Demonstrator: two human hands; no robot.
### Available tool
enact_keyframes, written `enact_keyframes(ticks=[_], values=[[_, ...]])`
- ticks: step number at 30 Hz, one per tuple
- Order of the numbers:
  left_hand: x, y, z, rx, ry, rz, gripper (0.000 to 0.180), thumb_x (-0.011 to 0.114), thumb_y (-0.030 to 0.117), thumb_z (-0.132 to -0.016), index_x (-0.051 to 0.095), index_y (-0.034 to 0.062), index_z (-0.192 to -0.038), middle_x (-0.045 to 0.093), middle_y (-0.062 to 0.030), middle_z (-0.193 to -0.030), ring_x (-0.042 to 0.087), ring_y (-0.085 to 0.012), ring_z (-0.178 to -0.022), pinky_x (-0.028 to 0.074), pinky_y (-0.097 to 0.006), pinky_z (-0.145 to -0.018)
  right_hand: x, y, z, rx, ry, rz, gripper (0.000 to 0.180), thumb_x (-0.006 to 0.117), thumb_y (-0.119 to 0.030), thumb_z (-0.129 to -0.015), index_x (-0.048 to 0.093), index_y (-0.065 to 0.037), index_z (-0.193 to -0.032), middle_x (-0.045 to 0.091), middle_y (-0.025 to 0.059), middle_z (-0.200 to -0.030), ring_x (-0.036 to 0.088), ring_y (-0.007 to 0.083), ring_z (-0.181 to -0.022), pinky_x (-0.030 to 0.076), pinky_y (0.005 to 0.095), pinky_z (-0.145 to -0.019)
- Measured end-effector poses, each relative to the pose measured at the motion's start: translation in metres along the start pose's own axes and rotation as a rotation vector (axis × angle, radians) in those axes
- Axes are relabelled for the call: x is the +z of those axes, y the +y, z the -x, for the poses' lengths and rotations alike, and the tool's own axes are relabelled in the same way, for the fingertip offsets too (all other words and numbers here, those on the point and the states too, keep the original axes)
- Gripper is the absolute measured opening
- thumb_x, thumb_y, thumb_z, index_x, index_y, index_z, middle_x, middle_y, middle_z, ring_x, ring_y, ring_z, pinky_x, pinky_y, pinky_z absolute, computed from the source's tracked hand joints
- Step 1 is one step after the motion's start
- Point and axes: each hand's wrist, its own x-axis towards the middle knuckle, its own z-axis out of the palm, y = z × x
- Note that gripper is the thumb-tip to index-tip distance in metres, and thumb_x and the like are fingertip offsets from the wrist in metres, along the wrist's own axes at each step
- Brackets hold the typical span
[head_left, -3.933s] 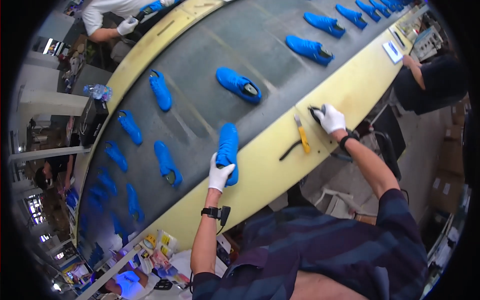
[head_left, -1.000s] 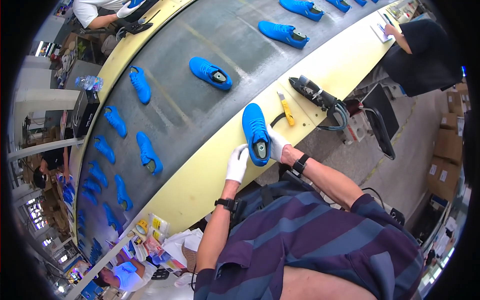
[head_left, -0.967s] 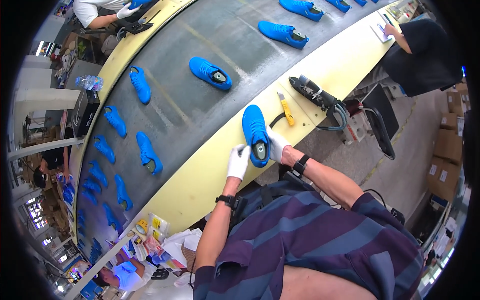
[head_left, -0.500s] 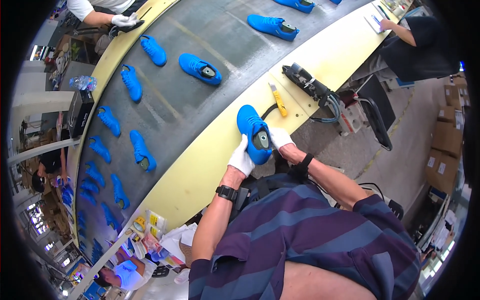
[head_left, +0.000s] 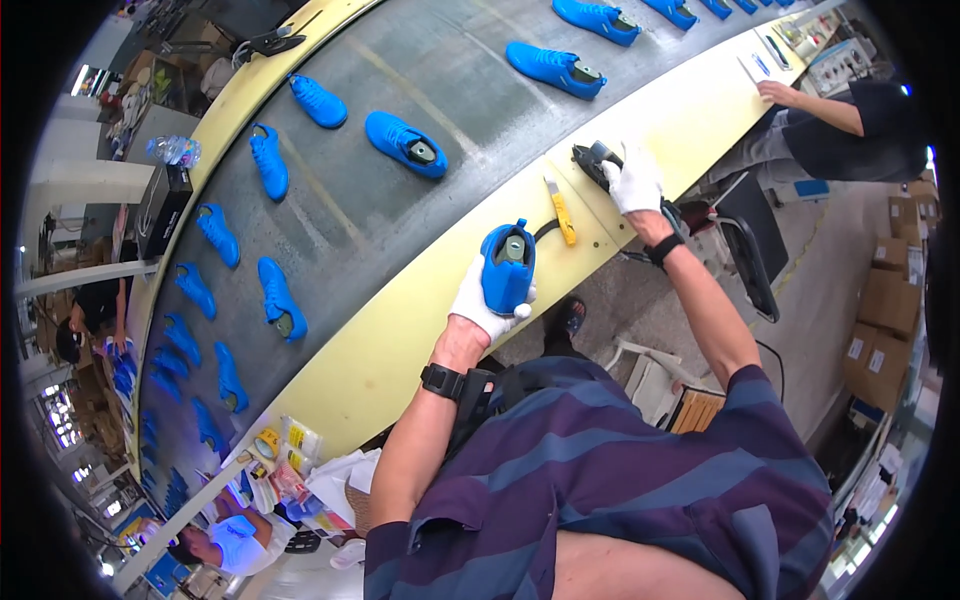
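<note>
My left hand, in a white glove, is closed round a blue lace-up shoe, held over the near edge of the yellow table with its heel toward me. A pale insert shows in the shoe's opening. My right hand, gloved too, is on a black hand tool with hoses, lying on the table; its fingers look wrapped round the tool's body. Between the hands lies a yellow utility knife, touched by neither.
Beyond the yellow table edge, a grey conveyor belt carries several blue shoes. At the right, a person reaches onto the table near a dark chair. Cartons stand farther right. Tape and papers lie lower left.
My right hand has left the shoe and reached right to the black tool. The shoe, now in my left hand alone, has been turned and tipped, its heel toward me.
</note>
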Motion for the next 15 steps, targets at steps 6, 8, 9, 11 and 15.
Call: enact_keyframes(ticks=[6, 8, 9, 11, 15], values=[[0.048, 0.003, -0.004, -0.016, 0.173, 0.003, 0.049, 0.042, 0.064, -0.107, 0.066, 0.0238, -0.119, 0.070, -0.0036, -0.092, 0.066, -0.0301, -0.074, 0.049, -0.035, -0.045, 0.031, 0.023, -0.020, 0.154, -0.459, -0.183, 0.057, 0.077, -0.049, -0.090, 0.069, -0.007, -0.128, 0.074, 0.0211, -0.112, 0.072, 0.0385, -0.104, 0.056, 0.0461, -0.091], [0.059, 0.003, 0.000, -0.007, 0.180, 0.021, 0.046, 0.043, 0.062, -0.107, 0.066, 0.0236, -0.117, 0.070, -0.0030, -0.090, 0.066, -0.0299, -0.073, 0.049, -0.035, -0.045, 0.013, 0.009, -0.029, 0.188, -0.736, -0.161, 0.056, 0.070, -0.058, -0.093, 0.074, -0.011, -0.124, 0.077, 0.0199, -0.111, 0.074, 0.0369, -0.104, 0.057, 0.0436, -0.091], [0.065, 0.005, 0.000, -0.001, 0.185, 0.031, 0.044, 0.044, 0.061, -0.107, 0.066, 0.0234, -0.114, 0.070, -0.0024, -0.089, 0.066, -0.0297, -0.073, 0.049, -0.035, -0.044, 0.006, 0.004, -0.024, 0.067, -0.656, -0.205, 0.060, 0.066, -0.063, -0.094, 0.077, -0.010, -0.120, 0.077, 0.0199, -0.109, 0.074, 0.0370, -0.102, 0.058, 0.0430, -0.090], [0.070, 0.004, -0.010, 0.023, 0.137, 0.013, 0.042, 0.045, 0.059, -0.107, 0.066, 0.0230, -0.113, 0.069, -0.0022, -0.089, 0.066, -0.0297, -0.073, 0.048, -0.035, -0.044, -0.023, 0.000, -0.009, 0.174, -0.596, -0.352, 0.051, 0.075, -0.052, -0.094, 0.076, -0.004, -0.112, 0.078, 0.0195, -0.104, 0.075, 0.0312, -0.097, 0.058, 0.0400, -0.084], [0.080, -0.003, -0.021, 0.035, 0.098, 0.002, 0.040, 0.046, 0.057, -0.107, 0.065, 0.0222, -0.112, 0.069, -0.0021, -0.088, 0.066, -0.0288, -0.072, 0.048, -0.035, -0.042, -0.146, -0.059, -0.010, 0.307, -0.566, -0.611, 0.034, 0.087, -0.032, -0.090, 0.072, -0.002, -0.096, 0.074, 0.0110, -0.083, 0.070, 0.0193, -0.073, 0.057, 0.0344, -0.070]])
